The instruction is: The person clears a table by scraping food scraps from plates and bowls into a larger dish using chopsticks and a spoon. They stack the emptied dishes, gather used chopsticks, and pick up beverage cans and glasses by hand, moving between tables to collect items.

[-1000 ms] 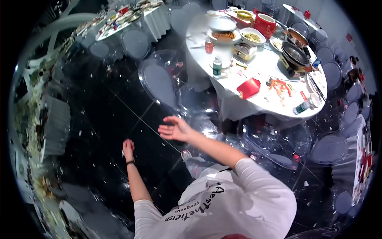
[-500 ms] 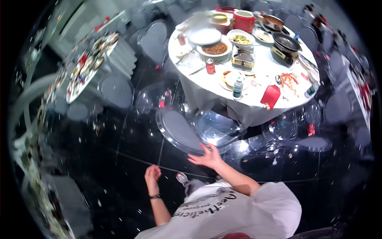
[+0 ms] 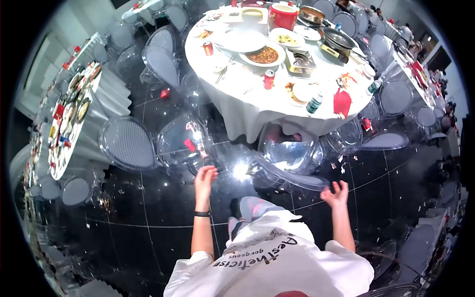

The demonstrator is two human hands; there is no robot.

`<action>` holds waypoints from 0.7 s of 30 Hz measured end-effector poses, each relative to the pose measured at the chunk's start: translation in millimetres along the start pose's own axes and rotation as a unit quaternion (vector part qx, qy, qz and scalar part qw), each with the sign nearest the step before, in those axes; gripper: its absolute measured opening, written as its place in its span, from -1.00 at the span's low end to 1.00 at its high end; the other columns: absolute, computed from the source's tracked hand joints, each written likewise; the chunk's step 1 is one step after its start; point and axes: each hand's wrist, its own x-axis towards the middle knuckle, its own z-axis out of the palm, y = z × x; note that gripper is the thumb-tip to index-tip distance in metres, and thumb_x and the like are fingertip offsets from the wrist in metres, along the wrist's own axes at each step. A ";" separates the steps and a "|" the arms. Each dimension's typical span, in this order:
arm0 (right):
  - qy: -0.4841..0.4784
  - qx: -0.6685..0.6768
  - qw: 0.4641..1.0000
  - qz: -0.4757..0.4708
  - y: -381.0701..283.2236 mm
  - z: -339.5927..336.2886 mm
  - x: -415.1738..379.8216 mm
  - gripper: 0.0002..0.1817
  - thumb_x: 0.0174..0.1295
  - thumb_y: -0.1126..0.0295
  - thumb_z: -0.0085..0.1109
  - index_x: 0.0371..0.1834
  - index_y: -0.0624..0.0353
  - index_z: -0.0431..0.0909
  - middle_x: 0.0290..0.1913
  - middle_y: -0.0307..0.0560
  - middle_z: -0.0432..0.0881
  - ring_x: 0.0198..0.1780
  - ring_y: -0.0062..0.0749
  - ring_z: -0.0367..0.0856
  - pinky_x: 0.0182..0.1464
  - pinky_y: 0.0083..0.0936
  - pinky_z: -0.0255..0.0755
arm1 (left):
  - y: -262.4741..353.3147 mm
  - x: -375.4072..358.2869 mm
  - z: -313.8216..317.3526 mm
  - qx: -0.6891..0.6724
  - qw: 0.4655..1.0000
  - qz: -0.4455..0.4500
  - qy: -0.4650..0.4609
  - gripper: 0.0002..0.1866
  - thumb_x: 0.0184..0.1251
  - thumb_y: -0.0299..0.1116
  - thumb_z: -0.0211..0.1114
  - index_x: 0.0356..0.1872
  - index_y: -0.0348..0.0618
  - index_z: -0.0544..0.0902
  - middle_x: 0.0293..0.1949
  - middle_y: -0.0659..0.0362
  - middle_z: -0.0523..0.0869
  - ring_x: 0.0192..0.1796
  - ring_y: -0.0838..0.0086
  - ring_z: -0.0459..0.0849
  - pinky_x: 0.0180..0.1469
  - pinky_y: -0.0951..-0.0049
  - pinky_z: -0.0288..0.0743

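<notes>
My left hand (image 3: 204,177) is raised over the dark floor, fingers loosely bent and holding nothing. Just beyond it stands a clear plastic chair (image 3: 173,143) with a small red item (image 3: 189,144) on it. On the other side, my right hand (image 3: 336,194) has its fingers apart, right at the end of a tilted clear chair back (image 3: 302,182). That chair's shiny seat (image 3: 289,152) sits by the hanging white tablecloth (image 3: 237,116). A dark band circles my left wrist.
The round table ahead carries a red pot (image 3: 283,17), a black pan (image 3: 337,38), a portable stove (image 3: 301,63), a bean-like dish (image 3: 263,55), a red can (image 3: 268,79), a bottle (image 3: 314,103) and a red packet (image 3: 342,102). Another laden table (image 3: 89,128) stands left. Litter (image 3: 342,166) dots the floor.
My right hand has moved right, from the middle chair back to its right end, and that chair back has swung right. My left hand has moved up and forward. The view has shifted.
</notes>
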 end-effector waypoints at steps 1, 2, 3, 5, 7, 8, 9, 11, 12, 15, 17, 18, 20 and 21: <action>0.039 -0.033 0.998 -0.028 -7.4 -7.7 -0.8 -0.42 0.07 0.17 0.31 0.17 0.06 0.38 0.22 0.19 0.33 0.23 0.02 0.35 0.16 -0.02 0.27 | 3.5 18.0 -1.8 0.002 1.000 0.007 -0.023 -0.78 0.44 -0.32 0.11 -0.03 -0.22 0.56 -0.15 0.15 0.68 -0.13 0.52 0.64 -0.06 0.53 0.50; 0.084 -0.082 0.992 -0.054 -13.9 -14.1 -1.6 -0.42 0.07 0.17 0.32 0.17 0.07 0.38 0.21 0.18 0.35 0.22 0.01 0.36 0.15 -0.04 0.28 | 6.8 34.7 -3.2 0.005 0.999 0.015 -0.044 -0.78 0.44 -0.32 0.12 -0.04 -0.21 0.56 -0.16 0.16 0.69 -0.13 0.52 0.64 -0.06 0.53 0.49; 0.126 -0.136 0.980 -0.075 -19.8 -17.9 -2.5 -0.41 0.07 0.17 0.32 0.17 0.08 0.38 0.21 0.18 0.36 0.21 0.00 0.38 0.14 -0.06 0.30 | 10.1 50.8 -5.8 0.006 0.998 0.011 -0.059 -0.78 0.43 -0.32 0.12 -0.04 -0.21 0.57 -0.16 0.16 0.69 -0.14 0.53 0.64 -0.06 0.53 0.49; 0.220 -0.266 0.933 -0.104 -35.4 -24.4 -4.2 -0.41 0.07 0.18 0.33 0.17 0.10 0.38 0.19 0.17 0.40 0.19 -0.02 0.41 0.13 -0.11 0.32 | 20.1 80.3 -20.0 0.010 0.997 -0.005 -0.074 -0.78 0.43 -0.32 0.12 -0.05 -0.22 0.57 -0.17 0.17 0.69 -0.15 0.54 0.64 -0.08 0.53 0.49; 0.314 -0.428 0.840 -0.117 -51.7 -23.0 -5.4 -0.40 0.07 0.18 0.34 0.17 0.12 0.38 0.17 0.17 0.43 0.17 -0.05 0.44 0.12 -0.15 0.35 | 33.3 112.7 -37.0 0.018 0.995 -0.026 -0.093 -0.78 0.44 -0.32 0.12 -0.05 -0.22 0.57 -0.17 0.18 0.68 -0.16 0.55 0.63 -0.12 0.54 0.50; 0.354 -0.509 0.771 -0.145 -65.1 -12.8 -7.3 -0.39 0.07 0.19 0.34 0.18 0.14 0.38 0.16 0.17 0.44 0.16 -0.06 0.46 0.11 -0.18 0.37 | 33.7 131.0 -51.2 0.032 0.996 -0.042 -0.076 -0.78 0.43 -0.32 0.12 -0.05 -0.22 0.57 -0.17 0.19 0.68 -0.17 0.56 0.63 -0.14 0.56 0.50; 0.397 -0.577 0.694 -0.168 -75.8 3.7 -12.0 -0.39 0.06 0.19 0.35 0.18 0.15 0.38 0.15 0.16 0.46 0.15 -0.07 0.47 0.11 -0.20 0.38 | 37.0 146.8 -61.2 0.040 0.996 -0.060 -0.056 -0.79 0.43 -0.34 0.11 -0.07 -0.22 0.58 -0.19 0.20 0.68 -0.19 0.57 0.63 -0.16 0.57 0.50; 0.406 -0.635 0.592 -0.286 -98.2 62.8 -13.5 -0.38 0.06 0.19 0.36 0.18 0.17 0.38 0.13 0.16 0.49 0.13 -0.09 0.51 0.09 -0.25 0.41 | 45.3 177.2 -78.0 0.048 0.995 -0.083 -0.024 -0.81 0.43 -0.34 0.11 -0.09 -0.20 0.58 -0.21 0.21 0.67 -0.22 0.58 0.63 -0.20 0.58 0.51; 0.375 -0.638 0.570 -0.358 -111.8 104.7 -3.9 -0.38 0.06 0.20 0.36 0.18 0.18 0.38 0.12 0.15 0.51 0.12 -0.10 0.52 0.09 -0.27 0.42 | 50.0 190.9 -84.9 0.048 0.995 -0.088 -0.012 -0.81 0.43 -0.33 0.11 -0.09 -0.19 0.59 -0.22 0.21 0.67 -0.23 0.57 0.63 -0.21 0.58 0.50; 0.126 -0.490 0.756 -0.416 -126.8 252.4 80.7 -0.36 0.06 0.20 0.37 0.19 0.21 0.39 0.10 0.15 0.56 0.09 -0.14 0.57 0.07 -0.34 0.46 | 40.0 239.5 -103.4 0.049 0.992 -0.118 0.001 -0.83 0.42 -0.32 0.12 -0.13 -0.15 0.59 -0.24 0.22 0.67 -0.24 0.57 0.63 -0.23 0.56 0.51; 0.017 -0.375 0.859 -0.348 -115.2 332.9 171.0 -0.04 -0.08 0.18 0.50 0.33 0.33 0.14 0.19 0.27 0.43 0.17 -0.05 0.48 0.15 -0.26 0.42 | 44.8 274.3 -91.0 0.051 0.990 -0.132 -0.020 -0.84 0.42 -0.32 0.12 -0.14 -0.13 0.60 -0.25 0.23 0.68 -0.25 0.57 0.62 -0.24 0.58 0.50; 0.052 -0.407 0.837 -0.362 -99.1 364.6 223.8 0.08 -0.17 0.12 0.54 0.37 0.34 0.08 0.19 0.29 0.40 0.19 -0.06 0.44 0.17 -0.24 0.39 | 53.9 289.2 -78.8 0.049 0.989 -0.131 -0.036 -0.83 0.42 -0.32 0.11 -0.13 -0.13 0.60 -0.25 0.23 0.68 -0.24 0.58 0.62 -0.23 0.59 0.48; 0.101 -0.394 0.797 -0.447 -78.6 426.0 316.0 0.26 -0.33 0.01 0.60 0.39 0.35 -0.01 0.25 0.29 0.32 0.27 0.02 0.32 0.27 -0.16 0.22 | 75.5 322.0 -46.8 0.056 0.988 -0.121 -0.079 -0.83 0.42 -0.33 0.11 -0.12 -0.14 0.60 -0.25 0.24 0.68 -0.24 0.58 0.62 -0.21 0.60 0.47; 0.158 -0.403 0.755 -0.492 -77.4 455.6 335.6 0.28 -0.35 -0.01 0.60 0.39 0.36 -0.02 0.26 0.30 0.29 0.28 0.07 0.29 0.32 -0.14 0.13 | 80.7 341.3 -31.1 0.062 0.987 -0.110 -0.097 -0.82 0.42 -0.33 0.11 -0.11 -0.14 0.59 -0.25 0.24 0.67 -0.24 0.59 0.62 -0.19 0.60 0.48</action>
